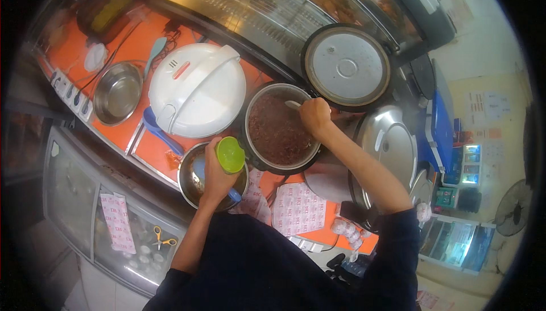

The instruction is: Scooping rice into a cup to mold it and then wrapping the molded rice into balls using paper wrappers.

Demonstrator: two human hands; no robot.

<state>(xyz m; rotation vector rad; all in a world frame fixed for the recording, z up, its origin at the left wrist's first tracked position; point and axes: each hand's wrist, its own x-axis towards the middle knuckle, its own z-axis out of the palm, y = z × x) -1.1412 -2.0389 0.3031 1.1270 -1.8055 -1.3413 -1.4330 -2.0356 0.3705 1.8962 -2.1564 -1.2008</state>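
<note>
My right hand (316, 118) grips a pale spoon or paddle (293, 104) whose other end is sunk in a cooker pot (246, 129). Dark reddish-brown cooked rice (279, 129) fills much of that pot, and its round lid (347, 61) stands raised behind it. In my left hand (215, 183) is a small green bowl (230, 154), held beside the pot's near left rim. Under this hand stands a metal bowl (184, 183) with brown residue and a blue utensil (234, 194), partly hidden by the hand.
A white lidded cooker (198, 91) stands left of the pot, near a blue ladle (164, 134) and a steel bowl (118, 93). Right is a large silver-lidded cooker (388, 153). Printed paper sheets (299, 208) lie on the orange counter. Scissors (163, 237) rest on a glass-topped case (145, 225).
</note>
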